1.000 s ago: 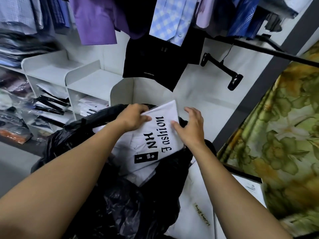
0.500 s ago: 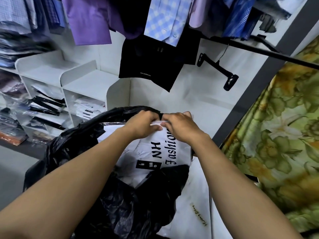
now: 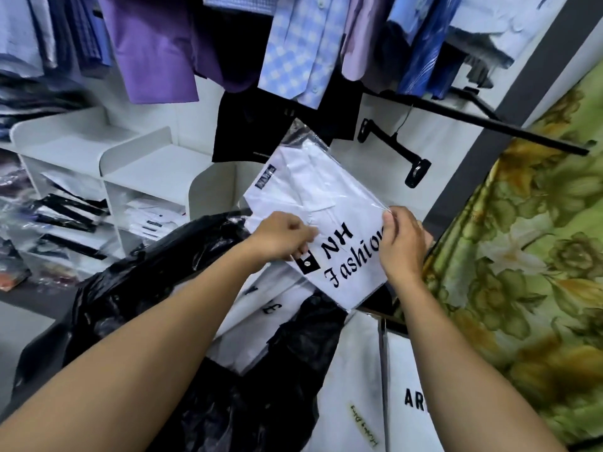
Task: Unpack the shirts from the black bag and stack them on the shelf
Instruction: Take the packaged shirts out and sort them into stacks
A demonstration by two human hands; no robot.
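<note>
Lifted since the earlier frames: packaged white shirt (image 3: pixel 313 203), formerly lying in the mouth of the black bag (image 3: pixel 130 288), now raised above it and turned about, with the "NH Fashion" print reading toward the wearer instead of inverted.

Gripped at the near left edge by the left hand (image 3: pixel 282 234), fingers curled, pinching the clear wrapper just beside the small black tag square. Gripped at the near right edge by the right hand (image 3: pixel 403 243), thumb on top, pinching the wrapper's corner. Held tilted, far corner raised toward the dark garment on the wall behind.

Seen directly below, inside the open bag: a second white packet (image 3: pixel 261 318) with black lettering, lying among the crumpled plastic.

Noted at left, well apart from the held packet: white shelf (image 3: pixel 146 161), with folded packaged shirts (image 3: pixel 153 216) in the compartments.

Noted overhead: hanging shirts (image 3: pixel 153 44) in purple and blue check; a black clip hanger (image 3: pixel 391 151) beside them. At right, green floral cloth (image 3: pixel 522 256); at lower right, white carrier bags (image 3: pixel 352 370).
</note>
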